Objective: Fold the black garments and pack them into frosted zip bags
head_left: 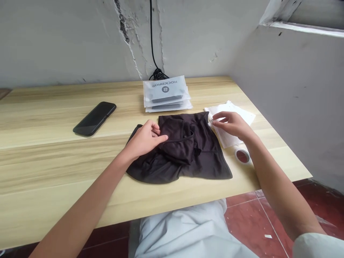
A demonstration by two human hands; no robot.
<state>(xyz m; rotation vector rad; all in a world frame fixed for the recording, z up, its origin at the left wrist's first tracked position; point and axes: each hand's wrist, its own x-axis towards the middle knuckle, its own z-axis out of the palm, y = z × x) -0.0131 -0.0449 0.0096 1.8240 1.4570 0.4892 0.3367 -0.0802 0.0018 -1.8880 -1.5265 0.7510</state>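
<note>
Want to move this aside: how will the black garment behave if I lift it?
The black garment will probably hang limp, since it lies in soft, slumped folds under the left hand. It looks thin, so likely light for its size. The folded top layer may well slide off when lifted, as nothing seems to bind it.

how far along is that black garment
Done: the black stretch-fabric garment lies with one part folded over its middle. In hand: the left hand presses that fold, and the right hand has its fingers on a white paper sheet. Left: a stack of grey-white ROCKBROS plastic pouches sits apart, looking untouched.
</note>
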